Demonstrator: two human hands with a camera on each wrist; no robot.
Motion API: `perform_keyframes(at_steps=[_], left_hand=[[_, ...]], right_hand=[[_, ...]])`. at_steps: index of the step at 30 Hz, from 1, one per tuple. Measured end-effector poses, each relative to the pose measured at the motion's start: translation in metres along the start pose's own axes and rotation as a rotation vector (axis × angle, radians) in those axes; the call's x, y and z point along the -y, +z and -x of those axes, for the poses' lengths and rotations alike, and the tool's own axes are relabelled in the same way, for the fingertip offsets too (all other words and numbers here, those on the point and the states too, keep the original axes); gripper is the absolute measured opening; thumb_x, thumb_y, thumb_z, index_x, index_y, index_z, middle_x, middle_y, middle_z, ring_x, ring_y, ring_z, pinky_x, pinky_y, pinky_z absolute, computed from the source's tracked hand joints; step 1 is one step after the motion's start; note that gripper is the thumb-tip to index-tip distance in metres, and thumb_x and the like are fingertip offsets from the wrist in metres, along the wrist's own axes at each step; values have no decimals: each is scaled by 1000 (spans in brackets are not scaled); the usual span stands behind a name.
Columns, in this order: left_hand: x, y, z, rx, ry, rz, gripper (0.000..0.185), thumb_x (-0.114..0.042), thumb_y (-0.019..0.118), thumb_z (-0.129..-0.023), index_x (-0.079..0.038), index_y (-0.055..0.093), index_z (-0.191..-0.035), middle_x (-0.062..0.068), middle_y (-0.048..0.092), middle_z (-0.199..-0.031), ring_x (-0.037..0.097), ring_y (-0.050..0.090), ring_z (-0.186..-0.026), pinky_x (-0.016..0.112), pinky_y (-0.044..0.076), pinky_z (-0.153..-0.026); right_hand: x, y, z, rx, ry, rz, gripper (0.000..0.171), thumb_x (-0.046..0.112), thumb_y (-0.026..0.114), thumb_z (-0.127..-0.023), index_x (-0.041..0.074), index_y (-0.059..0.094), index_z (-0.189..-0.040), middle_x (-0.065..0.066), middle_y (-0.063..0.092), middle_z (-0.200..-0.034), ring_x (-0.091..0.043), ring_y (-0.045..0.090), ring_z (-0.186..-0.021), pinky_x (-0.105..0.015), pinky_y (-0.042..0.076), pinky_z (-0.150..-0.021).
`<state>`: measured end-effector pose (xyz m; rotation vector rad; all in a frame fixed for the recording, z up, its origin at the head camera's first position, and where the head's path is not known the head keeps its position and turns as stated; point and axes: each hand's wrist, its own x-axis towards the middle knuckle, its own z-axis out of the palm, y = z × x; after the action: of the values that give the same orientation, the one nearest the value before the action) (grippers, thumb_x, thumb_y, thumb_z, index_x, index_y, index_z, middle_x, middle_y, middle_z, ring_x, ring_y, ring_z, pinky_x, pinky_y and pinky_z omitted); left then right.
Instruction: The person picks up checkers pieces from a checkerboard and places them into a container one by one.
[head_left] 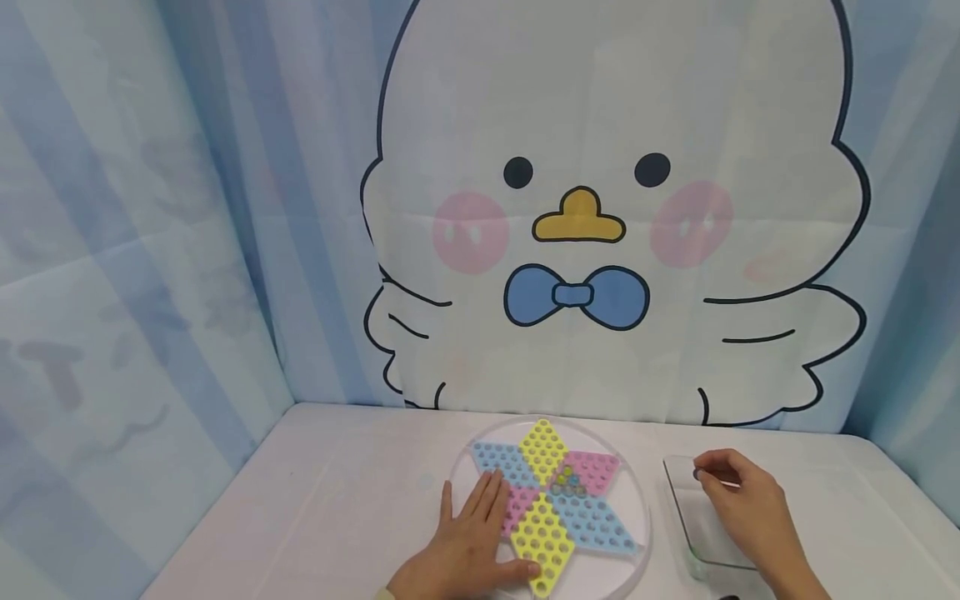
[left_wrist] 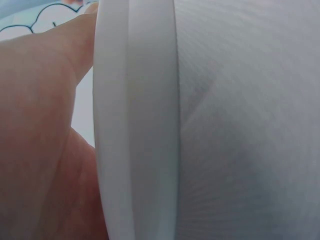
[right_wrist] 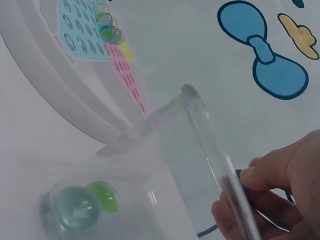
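While left hand (head_left: pixel 468 546) presses board (head_left: pixel 555 500), right hand (head_left: pixel 742 508) pinches marble (head_left: pixel 697 474).

the round game board (head_left: pixel 480 450) lies on the table (head_left: pixel 337 500); marbles (head_left: pixel 567 482) sit near its middle, a clear tray (head_left: pixel 678 483) lies to its right.

My white surface (head_left: pixel 337 508) sits against a pale blue curtain (head_left: pixel 150 250) with a big cartoon chick (head_left: pixel 600 108) printed on it, lighting soft and even.
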<state>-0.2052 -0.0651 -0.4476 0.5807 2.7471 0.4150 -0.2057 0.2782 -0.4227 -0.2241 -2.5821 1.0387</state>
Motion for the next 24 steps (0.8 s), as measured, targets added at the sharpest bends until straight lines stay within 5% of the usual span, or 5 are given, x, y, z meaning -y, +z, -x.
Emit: perform_keyframes(at_steps=[8, 24], left_hand=[[3, 1, -1, 6, -1, 11, 114, -88, 42, -78, -13, 16, -160, 6, 7, -169, 24, 6, -156, 69, -5, -116], [1, 2, 0, -11, -9, -4, 112, -85, 45, -80, -12, 17, -160, 5, 8, -169, 24, 7, -156, 68, -4, -117]], right_hand=[[-5, -2, -3, 85, 68, 17, 21, 5, 58, -94, -2, 62, -113, -22, 68, -111, -39, 61, -108, -51, 54, -87], [-11, 1, -10, 155, 142, 56, 17, -1, 61, -89, -1, 64, -106, -21, 69, -104, -28, 64, -90, -38, 55, -72]])
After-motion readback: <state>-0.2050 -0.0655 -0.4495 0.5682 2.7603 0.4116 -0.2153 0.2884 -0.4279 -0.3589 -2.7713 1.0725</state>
